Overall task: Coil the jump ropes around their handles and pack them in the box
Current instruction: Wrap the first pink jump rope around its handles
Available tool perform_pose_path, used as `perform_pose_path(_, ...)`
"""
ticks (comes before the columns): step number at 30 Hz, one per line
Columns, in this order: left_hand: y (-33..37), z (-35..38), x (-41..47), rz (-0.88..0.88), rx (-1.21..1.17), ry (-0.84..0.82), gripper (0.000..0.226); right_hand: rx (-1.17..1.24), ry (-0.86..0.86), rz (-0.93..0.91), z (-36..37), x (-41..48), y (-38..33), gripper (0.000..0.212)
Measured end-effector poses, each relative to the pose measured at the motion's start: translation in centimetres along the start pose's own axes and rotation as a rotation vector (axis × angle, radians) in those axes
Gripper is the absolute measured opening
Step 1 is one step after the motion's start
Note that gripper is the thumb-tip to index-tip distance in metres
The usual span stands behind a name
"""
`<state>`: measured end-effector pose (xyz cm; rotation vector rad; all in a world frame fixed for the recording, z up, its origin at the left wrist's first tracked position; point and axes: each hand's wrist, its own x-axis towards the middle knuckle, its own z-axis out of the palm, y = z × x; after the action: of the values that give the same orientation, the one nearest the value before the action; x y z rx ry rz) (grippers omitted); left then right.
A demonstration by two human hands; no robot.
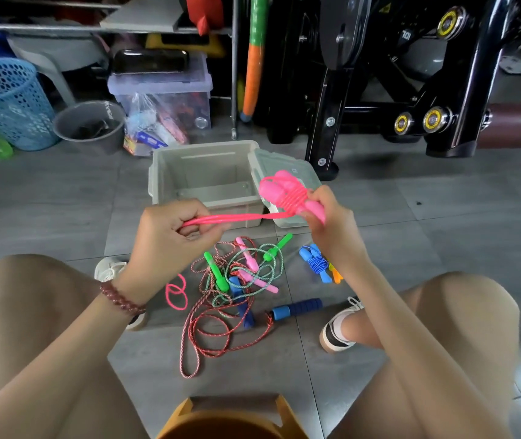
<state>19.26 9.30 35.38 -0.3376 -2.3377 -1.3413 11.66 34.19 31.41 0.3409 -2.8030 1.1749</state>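
My right hand [332, 217] grips two pink handles [279, 190] held together, with several turns of pink rope wound around them. The loose pink rope [237, 218] stretches taut to my left hand [170, 231], which pinches it. Both hands hover in front of the open grey box [202, 177], which looks empty; its lid [284, 172] leans at the right side. Below on the floor lies a tangled pile of ropes [230, 280] with green, pink and blue handles. A blue rope coiled on its handles [314, 263] lies to the right of the pile.
A blue foam handle [297, 307] lies near my right shoe [338, 327]. A loose pink loop [176, 291] lies left of the pile. Behind the box stand a clear storage bin [161, 99], a grey bucket [89, 125], a blue basket [9, 103] and a black gym machine [395, 90].
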Motion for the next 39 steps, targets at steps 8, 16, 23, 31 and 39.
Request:
perform_pose_path(8, -0.7, 0.8, 0.8, 0.267, 0.302, 0.017, 0.04, -0.099, -0.276, -0.061, 2.1, 0.0, -0.6, 0.01)
perform_pose_path(16, -1.8, 0.8, 2.4, -0.095, 0.324, 0.172, 0.042, -0.098, -0.647, -0.165, 2.7, -2.6, -3.1, 0.023)
perform_pose_path(23, -2.0, 1.4, 3.0, -0.182, 0.045, 0.095, 0.047, -0.121, -0.748, -0.19, 2.4, -4.0, -4.6, 0.02)
perform_pose_path(31, -0.8, 1.4, 2.5, -0.038, -0.03, 0.157, 0.042, -0.144, -0.666, 0.021, 3.4, -1.7, -3.9, 0.008)
perform_pose_path(39, -0.4, 1.5, 2.1, -0.081, -0.062, 0.211, 0.042, -0.002, -0.202, 0.123, 4.0, -0.5, -2.4, 0.013)
